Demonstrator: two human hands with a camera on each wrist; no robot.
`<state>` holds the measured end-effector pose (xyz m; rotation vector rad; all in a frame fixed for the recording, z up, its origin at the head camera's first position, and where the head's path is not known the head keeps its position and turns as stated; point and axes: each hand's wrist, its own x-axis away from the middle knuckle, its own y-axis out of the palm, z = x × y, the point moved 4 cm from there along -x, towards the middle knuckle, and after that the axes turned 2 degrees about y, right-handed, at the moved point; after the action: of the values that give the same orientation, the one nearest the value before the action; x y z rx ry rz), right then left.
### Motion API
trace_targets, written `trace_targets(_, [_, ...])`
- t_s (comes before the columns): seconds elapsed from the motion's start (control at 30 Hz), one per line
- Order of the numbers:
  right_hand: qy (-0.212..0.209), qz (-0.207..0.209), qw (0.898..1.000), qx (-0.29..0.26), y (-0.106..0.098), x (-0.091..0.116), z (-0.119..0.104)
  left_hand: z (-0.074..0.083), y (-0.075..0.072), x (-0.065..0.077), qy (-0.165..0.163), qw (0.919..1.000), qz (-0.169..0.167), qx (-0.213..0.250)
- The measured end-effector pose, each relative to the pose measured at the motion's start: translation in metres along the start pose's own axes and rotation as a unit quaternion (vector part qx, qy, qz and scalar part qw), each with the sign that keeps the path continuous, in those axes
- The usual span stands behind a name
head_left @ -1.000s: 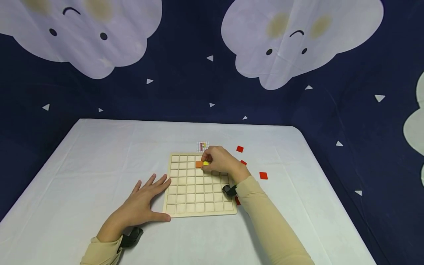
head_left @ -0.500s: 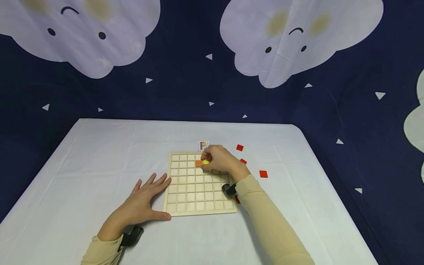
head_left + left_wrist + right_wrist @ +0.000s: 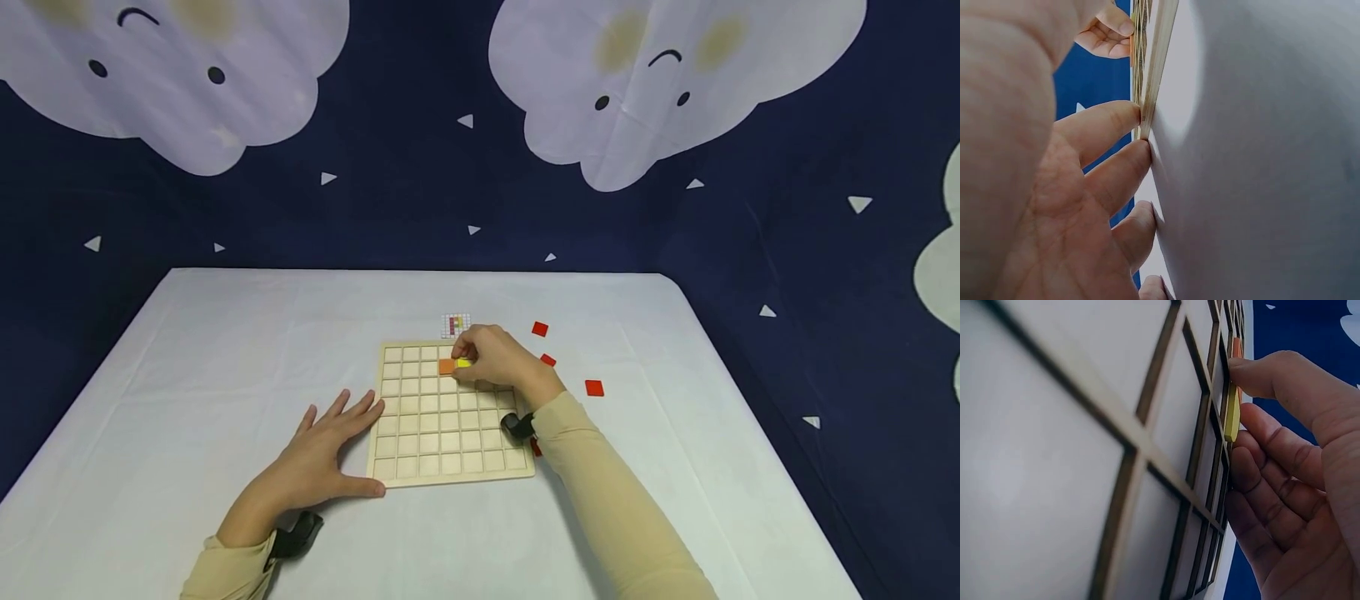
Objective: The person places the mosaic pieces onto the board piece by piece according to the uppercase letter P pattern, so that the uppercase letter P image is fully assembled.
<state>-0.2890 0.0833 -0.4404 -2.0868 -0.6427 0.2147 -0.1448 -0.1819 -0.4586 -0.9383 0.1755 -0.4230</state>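
Note:
A square wooden grid board (image 3: 420,442) lies on the white table. In the head view, an orange tile (image 3: 447,367) sits in a cell of an upper row, with a yellow tile (image 3: 463,363) just to its right. My right hand (image 3: 497,358) pinches that yellow tile between thumb and fingers; in the right wrist view the yellow tile (image 3: 1232,419) stands proud of the grid lines. My left hand (image 3: 318,458) is spread at the board's left side, fingertips at the edge and thumb at the near-left corner. The left wrist view shows its fingers (image 3: 1116,119) against the board's side.
A small printed card with a coloured grid pattern (image 3: 453,326) lies beyond the board. Loose red tiles lie to the right, among them a far one (image 3: 540,329) and an outer one (image 3: 594,388). Another red tile (image 3: 536,447) is partly hidden by my right wrist.
The head view has shifted slightly, so the whole scene sits a little higher and more to the left. Both hands keep their places, the right one still at the yellow tile.

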Motion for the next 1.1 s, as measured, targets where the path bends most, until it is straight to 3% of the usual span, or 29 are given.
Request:
trace_targets(0.13, [-0.007, -0.015, 1.0, -0.002, 0.0, -0.001, -0.001, -0.001, 0.0, 0.002, -0.002, 1.0, 0.001, 0.0])
trace_targets(0.4, [0.001, -0.058, 0.996, -0.061, -0.009, 0.0, 0.005, -0.002, 0.0, 0.003, -0.002, 1.0, 0.005, -0.001])
trace_targets(0.57, [-0.001, -0.031, 0.997, -0.069, -0.028, 0.005, 0.021, -0.001, 0.001, 0.001, 0.003, 1.0, 0.005, 0.0])
trace_targets(0.87, [0.049, 0.042, 0.997, -0.046, -0.068, 0.019, 0.074, 0.001, 0.0, 0.002, 0.0, 1.0, 0.005, 0.001])
trace_targets(1.1, [0.096, 0.043, 0.993, -0.061, -0.085, 0.03, 0.112, 0.001, -0.001, 0.003, 0.004, 1.0, 0.008, 0.003])
